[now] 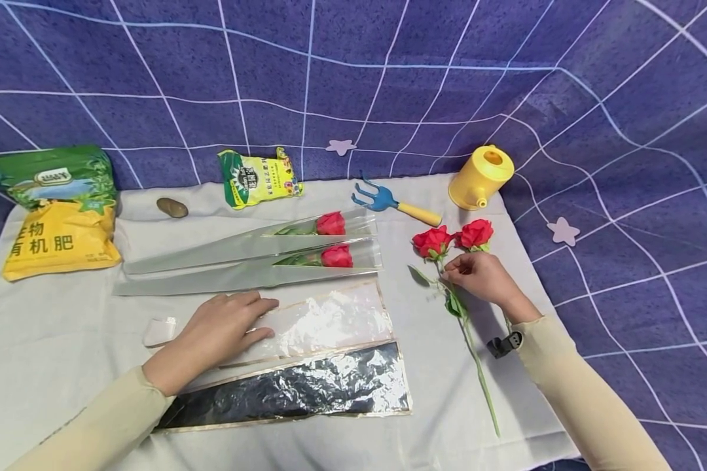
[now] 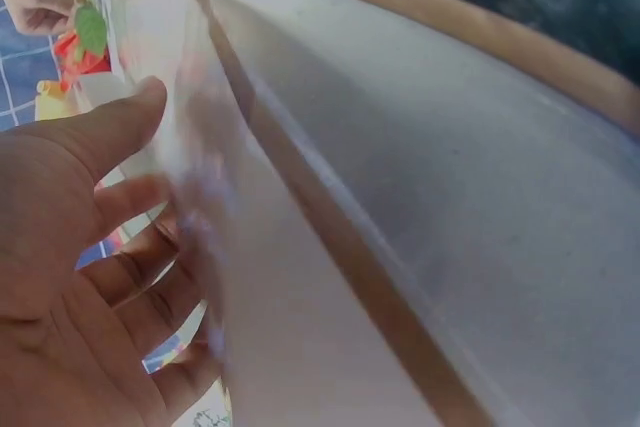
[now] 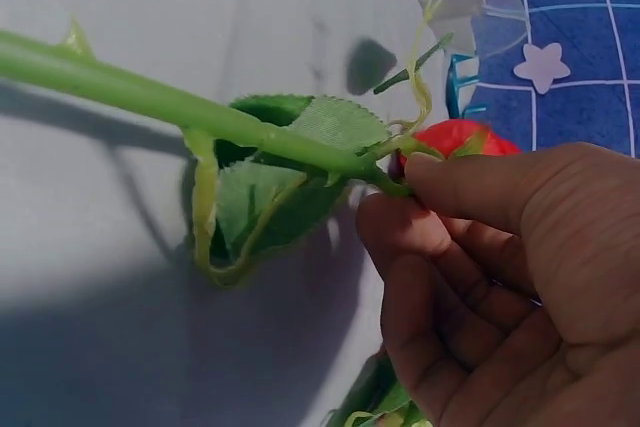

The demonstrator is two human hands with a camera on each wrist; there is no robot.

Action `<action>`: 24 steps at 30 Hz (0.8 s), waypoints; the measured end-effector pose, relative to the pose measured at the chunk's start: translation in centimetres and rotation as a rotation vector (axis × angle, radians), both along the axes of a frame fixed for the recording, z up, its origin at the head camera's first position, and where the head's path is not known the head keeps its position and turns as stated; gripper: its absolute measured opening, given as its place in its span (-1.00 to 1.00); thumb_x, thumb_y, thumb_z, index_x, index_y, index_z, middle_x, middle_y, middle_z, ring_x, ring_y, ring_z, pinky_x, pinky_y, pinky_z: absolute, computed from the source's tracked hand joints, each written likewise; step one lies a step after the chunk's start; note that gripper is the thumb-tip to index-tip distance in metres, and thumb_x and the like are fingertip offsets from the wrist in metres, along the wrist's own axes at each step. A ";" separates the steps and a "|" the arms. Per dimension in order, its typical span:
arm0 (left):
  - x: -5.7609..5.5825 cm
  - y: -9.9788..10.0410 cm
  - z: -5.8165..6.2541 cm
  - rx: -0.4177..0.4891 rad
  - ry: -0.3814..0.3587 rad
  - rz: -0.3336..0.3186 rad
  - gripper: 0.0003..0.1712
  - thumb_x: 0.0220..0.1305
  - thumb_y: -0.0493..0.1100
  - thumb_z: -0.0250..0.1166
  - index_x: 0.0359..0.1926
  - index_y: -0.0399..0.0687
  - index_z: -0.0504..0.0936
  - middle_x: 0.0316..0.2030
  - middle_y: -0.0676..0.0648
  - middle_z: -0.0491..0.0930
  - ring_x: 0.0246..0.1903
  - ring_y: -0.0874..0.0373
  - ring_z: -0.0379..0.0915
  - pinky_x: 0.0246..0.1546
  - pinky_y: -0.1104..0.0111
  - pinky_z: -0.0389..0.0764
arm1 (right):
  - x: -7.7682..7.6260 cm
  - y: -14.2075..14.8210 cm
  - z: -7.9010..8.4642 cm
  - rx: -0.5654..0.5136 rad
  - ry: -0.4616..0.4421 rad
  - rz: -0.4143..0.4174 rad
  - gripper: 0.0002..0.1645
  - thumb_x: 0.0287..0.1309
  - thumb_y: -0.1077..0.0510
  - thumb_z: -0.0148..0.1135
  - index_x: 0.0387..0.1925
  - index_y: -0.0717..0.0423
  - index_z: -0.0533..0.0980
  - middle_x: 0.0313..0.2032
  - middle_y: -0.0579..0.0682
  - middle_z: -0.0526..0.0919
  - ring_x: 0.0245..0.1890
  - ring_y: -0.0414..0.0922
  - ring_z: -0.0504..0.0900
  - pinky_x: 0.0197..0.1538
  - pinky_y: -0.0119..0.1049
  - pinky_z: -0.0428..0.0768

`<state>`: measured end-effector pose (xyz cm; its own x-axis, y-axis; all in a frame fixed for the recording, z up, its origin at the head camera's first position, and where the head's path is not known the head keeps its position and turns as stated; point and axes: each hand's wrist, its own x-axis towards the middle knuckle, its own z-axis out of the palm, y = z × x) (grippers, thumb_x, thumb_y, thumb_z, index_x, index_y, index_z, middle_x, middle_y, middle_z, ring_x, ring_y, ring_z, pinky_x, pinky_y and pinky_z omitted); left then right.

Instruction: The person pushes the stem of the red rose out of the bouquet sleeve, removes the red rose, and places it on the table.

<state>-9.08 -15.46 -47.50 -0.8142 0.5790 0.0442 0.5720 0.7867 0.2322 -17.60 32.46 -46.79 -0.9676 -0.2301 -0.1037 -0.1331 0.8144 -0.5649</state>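
Note:
My right hand (image 1: 480,278) pinches the green stem of an artificial red rose (image 1: 433,242) between thumb and fingers, just below the bloom. In the right wrist view the thorny stem (image 3: 130,92) and its serrated leaves (image 3: 335,127) run off to the left. A second red rose (image 1: 475,233) shows its bloom beside the first, the rest of it mostly hidden by my hand. My left hand (image 1: 220,324), fingers loosely extended, rests at the left part of a clear, pale flower sleeve (image 1: 330,320) with gold edging. In front of that lies a black-backed sleeve (image 1: 306,389).
Two wrapped roses (image 1: 330,224) lie behind the sleeves. Along the back are a large fertilizer bag (image 1: 65,229), a brown stone (image 1: 172,208), a small yellow-green packet (image 1: 262,180), a blue hand rake (image 1: 383,198) and a yellow watering can (image 1: 477,183). A white square piece (image 1: 160,331) lies left.

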 end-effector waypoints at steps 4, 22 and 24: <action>-0.1 0.1 0.0 0.024 0.019 -0.017 -0.50 0.09 0.09 0.37 0.06 0.05 0.59 -0.24 0.03 0.52 -0.30 0.09 0.50 -0.24 0.10 0.50 | 0.0 0.0 0.8 0.042 -0.001 0.000 -0.84 0.01 0.08 0.41 -0.40 0.09 0.66 -0.54 -0.11 0.64 -0.55 -0.17 0.55 -0.47 -0.27 0.49; -3.3 -3.9 0.8 0.132 0.055 0.193 -0.58 0.19 -0.13 0.31 0.08 -0.10 0.55 0.00 -0.16 0.42 0.02 -0.14 0.31 0.01 -0.02 0.32 | -1.3 -12.5 6.0 0.065 0.424 0.424 -0.75 0.17 0.01 0.25 -0.14 0.00 0.62 -0.24 -0.20 0.62 -0.23 -0.27 0.56 -0.19 -0.30 0.51; -3.1 -4.5 0.5 0.115 0.006 0.221 -0.56 0.19 -0.12 0.31 0.09 -0.11 0.53 0.01 -0.16 0.40 0.03 -0.14 0.30 -0.04 -0.05 0.35 | -1.5 -14.5 5.4 0.101 0.444 0.534 -0.70 0.20 0.00 0.22 -0.08 0.03 0.60 -0.14 -0.13 0.61 -0.11 -0.20 0.54 -0.09 -0.25 0.50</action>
